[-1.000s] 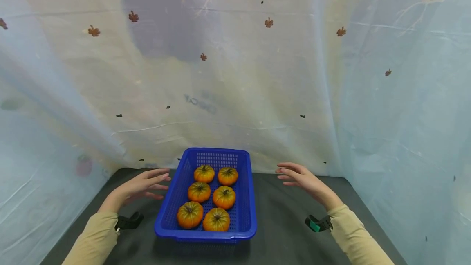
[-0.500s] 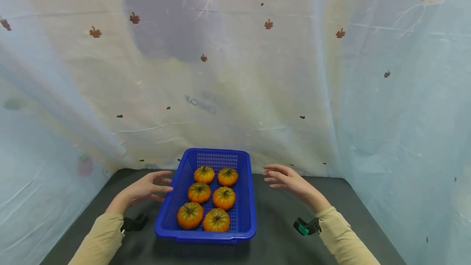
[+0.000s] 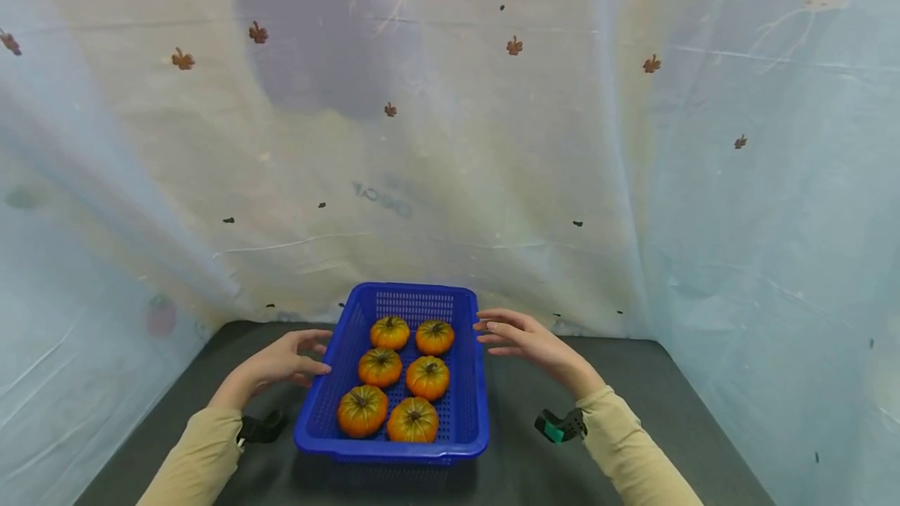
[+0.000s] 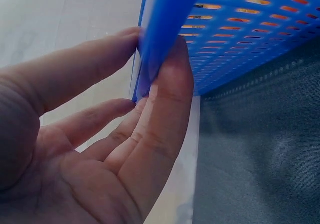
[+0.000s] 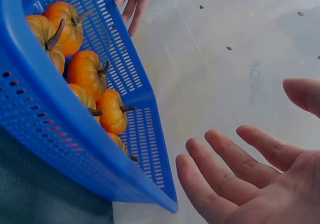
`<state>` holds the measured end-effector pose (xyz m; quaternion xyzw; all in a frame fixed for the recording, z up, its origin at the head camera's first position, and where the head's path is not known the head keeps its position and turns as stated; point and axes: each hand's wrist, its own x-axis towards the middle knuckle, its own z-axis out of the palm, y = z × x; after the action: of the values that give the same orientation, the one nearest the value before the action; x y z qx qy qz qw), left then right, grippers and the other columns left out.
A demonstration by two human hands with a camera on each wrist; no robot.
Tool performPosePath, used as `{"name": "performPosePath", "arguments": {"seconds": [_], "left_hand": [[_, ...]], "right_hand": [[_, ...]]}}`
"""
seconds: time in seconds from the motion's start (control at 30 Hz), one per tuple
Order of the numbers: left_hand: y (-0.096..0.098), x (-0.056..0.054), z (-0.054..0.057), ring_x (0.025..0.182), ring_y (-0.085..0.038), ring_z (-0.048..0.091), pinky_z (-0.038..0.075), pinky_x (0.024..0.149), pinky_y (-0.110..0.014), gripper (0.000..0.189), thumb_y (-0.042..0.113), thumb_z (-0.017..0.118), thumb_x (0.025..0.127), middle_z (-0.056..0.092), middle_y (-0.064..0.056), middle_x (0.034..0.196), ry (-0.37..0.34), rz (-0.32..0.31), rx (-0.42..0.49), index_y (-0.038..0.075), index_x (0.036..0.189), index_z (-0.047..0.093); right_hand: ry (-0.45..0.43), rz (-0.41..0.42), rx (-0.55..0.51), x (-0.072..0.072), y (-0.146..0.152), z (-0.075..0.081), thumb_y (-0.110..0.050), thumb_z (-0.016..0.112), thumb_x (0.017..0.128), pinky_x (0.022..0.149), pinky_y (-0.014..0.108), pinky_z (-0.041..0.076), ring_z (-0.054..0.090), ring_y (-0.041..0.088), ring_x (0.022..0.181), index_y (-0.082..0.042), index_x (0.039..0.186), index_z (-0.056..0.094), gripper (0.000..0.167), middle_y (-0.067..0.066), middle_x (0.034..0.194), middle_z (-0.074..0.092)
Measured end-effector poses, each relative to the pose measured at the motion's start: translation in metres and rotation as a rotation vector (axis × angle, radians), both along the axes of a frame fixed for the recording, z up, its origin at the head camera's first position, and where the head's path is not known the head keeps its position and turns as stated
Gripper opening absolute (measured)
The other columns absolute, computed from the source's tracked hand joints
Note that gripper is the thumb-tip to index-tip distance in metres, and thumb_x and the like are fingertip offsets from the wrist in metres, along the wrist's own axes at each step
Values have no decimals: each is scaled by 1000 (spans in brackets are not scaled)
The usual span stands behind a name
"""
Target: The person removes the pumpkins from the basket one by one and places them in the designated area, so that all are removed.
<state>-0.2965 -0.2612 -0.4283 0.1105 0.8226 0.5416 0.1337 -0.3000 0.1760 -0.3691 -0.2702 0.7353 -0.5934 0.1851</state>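
A blue plastic basket point(image 3: 398, 449) holds several small orange pumpkins point(image 3: 415, 420), set in two rows with their stems up. At its left side, my left hand point(image 3: 284, 361) pinches the rim. In the left wrist view the thumb and fingers of that left hand point(image 4: 115, 154) lie on opposite sides of the blue rim point(image 4: 165, 19). My right hand point(image 3: 523, 342) is beside the far right part of the basket, fingertips close to the rim. The right wrist view shows this right hand point(image 5: 250, 184) with fingers spread and slightly bent, apart from the basket wall and holding nothing.
The basket stands on a dark table point(image 3: 534, 467), near its back edge. Behind and on both sides hangs a pale plastic sheet point(image 3: 450, 162) printed with small leaves. Each wrist wears a black band point(image 3: 562, 425).
My right hand has moved left, up to the right side of the basket. My left hand has moved slightly right and taken hold of the left rim. The basket has stayed in place.
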Motion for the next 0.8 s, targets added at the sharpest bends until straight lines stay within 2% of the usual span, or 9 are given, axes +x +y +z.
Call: {"name": "performPosePath", "arguments": {"seconds": [0.23, 0.43, 0.6, 0.8], "left_hand": [[2, 0, 0, 92, -30, 64, 56, 73, -47, 77, 15, 75, 84, 53, -24, 123, -3, 13, -7, -7, 143, 31], [3, 1, 2, 92, -29, 64, 56, 73, -47, 77, 15, 75, 84, 54, -23, 121, -7, 15, -21, -6, 144, 31], [2, 0, 3, 92, -29, 64, 56, 73, -48, 78, 15, 76, 83, 54, -22, 121, -8, 20, -32, -5, 144, 31], [4, 0, 5, 92, -29, 64, 56, 73, -47, 77, 14, 76, 82, 55, -21, 119, -12, 34, -51, -6, 143, 32]], "right_hand": [[-9, 19, 6, -5, -14, -1, -33, 52, 100, 103, 51, 37, 43, 39, 127, -6, 143, 40, 53, 17, 138, 48], [-27, 11, 29, -8, -29, -1, -34, 52, 99, 102, 50, 38, 44, 38, 127, -6, 142, 40, 53, 15, 136, 49], [-41, 12, 41, -14, -40, 0, -35, 52, 99, 102, 49, 39, 48, 33, 125, -8, 142, 42, 52, 14, 138, 48], [-63, 20, 44, -22, -51, -8, -36, 52, 99, 102, 52, 38, 49, 34, 123, -5, 141, 43, 53, 14, 136, 49]]}}
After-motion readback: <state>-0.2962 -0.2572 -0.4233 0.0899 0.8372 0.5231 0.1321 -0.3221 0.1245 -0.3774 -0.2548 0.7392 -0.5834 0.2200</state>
